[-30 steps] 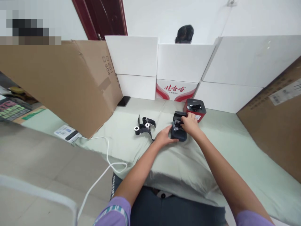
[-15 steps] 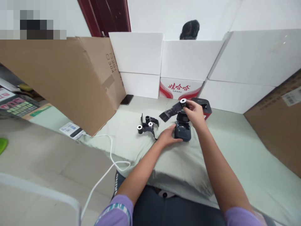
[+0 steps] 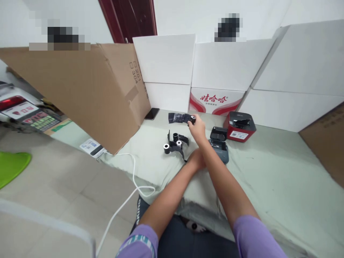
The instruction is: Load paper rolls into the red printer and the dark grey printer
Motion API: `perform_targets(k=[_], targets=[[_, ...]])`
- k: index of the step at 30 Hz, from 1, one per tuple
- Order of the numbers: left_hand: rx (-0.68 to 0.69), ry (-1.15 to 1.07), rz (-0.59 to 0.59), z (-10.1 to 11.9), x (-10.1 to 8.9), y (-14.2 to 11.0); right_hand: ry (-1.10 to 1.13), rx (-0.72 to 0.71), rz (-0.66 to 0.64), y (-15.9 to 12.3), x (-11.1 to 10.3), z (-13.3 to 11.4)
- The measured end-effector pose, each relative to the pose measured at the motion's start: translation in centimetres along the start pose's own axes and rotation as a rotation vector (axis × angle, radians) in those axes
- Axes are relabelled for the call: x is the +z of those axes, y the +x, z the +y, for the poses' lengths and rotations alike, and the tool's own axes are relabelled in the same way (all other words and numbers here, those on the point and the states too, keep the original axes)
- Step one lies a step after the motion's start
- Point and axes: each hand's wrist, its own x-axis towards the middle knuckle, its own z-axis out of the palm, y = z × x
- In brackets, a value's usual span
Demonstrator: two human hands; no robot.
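Note:
My right hand (image 3: pixel 198 128) pinches a small roll of black label paper (image 3: pixel 192 119) with a white core. Its loose strip (image 3: pixel 177 118) stretches out to the left above the table. Beneath my right forearm, my left hand (image 3: pixel 197 159) stays at the left side of a small dark label printer (image 3: pixel 222 151), fingers mostly hidden by that forearm. The printer's lid (image 3: pixel 218 133) stands raised. Left of my hands, several similar rolls (image 3: pixel 176 142) with curling black strips lie close together on the cloth.
A red and black box-shaped device (image 3: pixel 241 126) stands behind the printer. The phone (image 3: pixel 152 113) lies by the brown carton (image 3: pixel 107 89). White boxes (image 3: pixel 163 59) wall off the back. A white cable (image 3: pixel 134 179) hangs over the table's front edge.
My right hand has carried the roll leftward, away from above the printer, and my forearm now crosses over my left hand. The view has shifted slightly; the red device shows more fully.

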Motion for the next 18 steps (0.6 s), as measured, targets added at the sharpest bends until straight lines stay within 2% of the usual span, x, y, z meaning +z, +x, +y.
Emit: perform_targets(k=[6,8,15,18], targets=[[-0.004,0.137,-0.047,-0.5,0.4,-0.2,-0.268,0.050,-0.238,-1.4,1.7,1.3],[-0.004,0.156,-0.059,-0.2,0.2,-0.3,-0.308,0.061,-0.268,-1.3,1.8,1.6],[0.008,0.164,-0.096,0.8,-0.5,0.1,-0.255,0.093,-0.237,-1.2,0.9,2.0],[0.002,0.156,-0.074,0.3,0.0,-0.1,-0.209,-0.044,-0.146,-1.9,0.1,1.0]])
